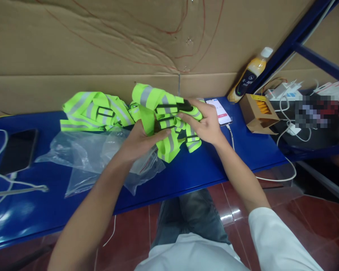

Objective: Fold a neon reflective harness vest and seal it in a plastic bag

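White sleeve (279, 235) nearest, left hand (138, 142) and right hand (207, 121) pinch reflective straps (156, 98), likely light, limp, best held by folds.

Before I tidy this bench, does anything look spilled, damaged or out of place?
No spill or damage stands out. The clear plastic bag lies crumpled, and the neon straps behind it sit in a loose heap. The bottle appears slanted, but so does the blue frame, possibly from the lens.
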`<action>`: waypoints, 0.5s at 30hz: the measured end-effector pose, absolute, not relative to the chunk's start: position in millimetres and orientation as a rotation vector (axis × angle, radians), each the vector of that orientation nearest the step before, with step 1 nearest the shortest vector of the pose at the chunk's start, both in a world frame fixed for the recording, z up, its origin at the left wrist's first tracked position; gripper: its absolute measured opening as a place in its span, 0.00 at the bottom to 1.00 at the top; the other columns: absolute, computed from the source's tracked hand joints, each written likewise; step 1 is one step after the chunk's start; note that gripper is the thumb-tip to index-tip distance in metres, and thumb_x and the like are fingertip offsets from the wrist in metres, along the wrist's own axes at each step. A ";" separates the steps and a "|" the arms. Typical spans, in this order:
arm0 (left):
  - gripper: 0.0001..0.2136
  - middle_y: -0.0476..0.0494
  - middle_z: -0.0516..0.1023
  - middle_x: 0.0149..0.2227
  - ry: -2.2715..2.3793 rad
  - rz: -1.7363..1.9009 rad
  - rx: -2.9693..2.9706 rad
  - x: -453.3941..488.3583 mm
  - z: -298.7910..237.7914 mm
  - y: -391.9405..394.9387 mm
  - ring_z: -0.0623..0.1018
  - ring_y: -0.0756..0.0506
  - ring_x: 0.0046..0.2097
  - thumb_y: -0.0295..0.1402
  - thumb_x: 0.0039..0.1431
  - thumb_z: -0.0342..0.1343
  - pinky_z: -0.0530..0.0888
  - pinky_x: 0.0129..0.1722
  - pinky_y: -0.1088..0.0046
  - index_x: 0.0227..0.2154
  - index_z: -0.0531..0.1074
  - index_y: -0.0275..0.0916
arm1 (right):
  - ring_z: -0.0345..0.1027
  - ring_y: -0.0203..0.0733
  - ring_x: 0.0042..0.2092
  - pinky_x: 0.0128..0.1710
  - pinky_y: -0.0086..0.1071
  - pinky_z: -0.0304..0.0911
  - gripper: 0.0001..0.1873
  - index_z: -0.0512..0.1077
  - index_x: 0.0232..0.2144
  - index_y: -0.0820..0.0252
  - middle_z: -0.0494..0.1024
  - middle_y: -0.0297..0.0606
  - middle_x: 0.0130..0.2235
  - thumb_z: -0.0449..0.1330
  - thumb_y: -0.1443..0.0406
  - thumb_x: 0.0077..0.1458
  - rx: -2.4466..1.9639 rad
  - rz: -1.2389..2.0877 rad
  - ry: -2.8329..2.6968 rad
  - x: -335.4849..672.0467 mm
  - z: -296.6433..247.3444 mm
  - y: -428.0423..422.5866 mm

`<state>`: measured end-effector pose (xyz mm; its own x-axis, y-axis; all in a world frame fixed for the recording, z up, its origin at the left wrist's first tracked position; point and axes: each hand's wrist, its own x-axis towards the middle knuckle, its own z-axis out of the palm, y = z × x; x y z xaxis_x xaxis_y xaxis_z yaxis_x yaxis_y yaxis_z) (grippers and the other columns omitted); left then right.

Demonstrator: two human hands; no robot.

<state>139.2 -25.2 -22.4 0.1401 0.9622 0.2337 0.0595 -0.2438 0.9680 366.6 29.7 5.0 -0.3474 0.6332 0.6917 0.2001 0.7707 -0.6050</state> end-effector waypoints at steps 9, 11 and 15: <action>0.22 0.43 0.83 0.49 1.175 1.463 1.800 114.7 -8.9 -12.4 0.82 0.40 0.51 0.44 0.58 0.74 0.79 0.52 0.63 0.54 0.80 0.46 | 0.80 0.55 0.54 0.53 0.52 0.79 0.35 0.70 0.61 0.52 0.82 0.43 0.51 0.58 0.36 0.67 -0.751 0.711 -1.766 376.7 -2.5 42.2; 0.29 0.43 0.79 0.61 1.154 1.579 1.772 114.5 -6.9 -13.1 0.78 0.38 0.63 0.46 0.59 0.73 0.76 0.60 0.60 0.63 0.75 0.52 | 0.80 0.53 0.51 0.50 0.49 0.80 0.35 0.71 0.60 0.54 0.82 0.42 0.49 0.57 0.36 0.68 -0.741 0.732 -1.770 379.8 -1.1 42.9; 0.34 0.50 0.65 0.75 1.249 1.793 1.857 122.6 5.3 -29.3 0.62 0.34 0.77 0.56 0.66 0.65 0.64 0.74 0.49 0.71 0.64 0.57 | 0.80 0.47 0.45 0.45 0.42 0.79 0.28 0.76 0.52 0.56 0.82 0.39 0.44 0.60 0.41 0.69 -0.696 0.748 -1.934 387.4 11.1 36.8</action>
